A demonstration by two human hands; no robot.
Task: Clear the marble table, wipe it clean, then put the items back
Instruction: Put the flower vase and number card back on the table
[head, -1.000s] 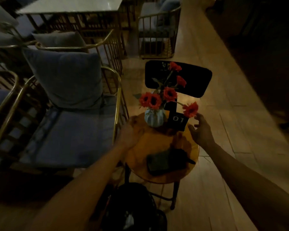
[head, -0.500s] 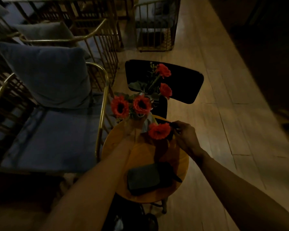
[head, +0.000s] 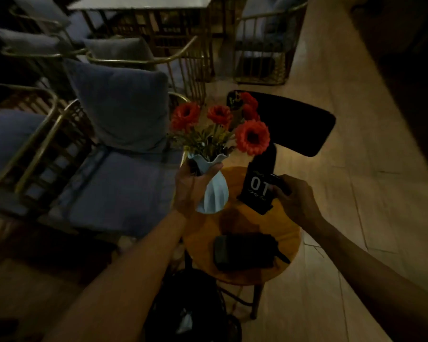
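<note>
**A:** What are the task's things, and how do they look?

**B:** A pale blue ribbed ceramic vase (head: 211, 191) with a wavy rim holds red-orange artificial flowers (head: 252, 137) on green stems. Beside it is a black table-number sign (head: 257, 191) with a white "01". Both are above the far part of a round orange wooden chair seat (head: 247, 223), where a dark flat pouch (head: 244, 250) lies nearer the camera.

**A:** And the hands?

**B:** The left hand (head: 192, 186) is curled around the vase's neck and upper body, gripping it. The right hand (head: 295, 198) pinches the sign's right edge, fingers bent closed on it.

**A:** Which way do they point?

**B:** The vase stands nearly upright, mouth upward, blooms fanning up and to the right. The sign's long axis runs top to bottom, leaning slightly, its numbered face towards the camera. Whether either touches the seat I cannot tell.

**A:** Where is the desk?

**B:** A pale marble-topped desk (head: 143, 2) sits at the top, well apart, behind blue cushioned chairs with gold metal frames (head: 114, 144).
</note>
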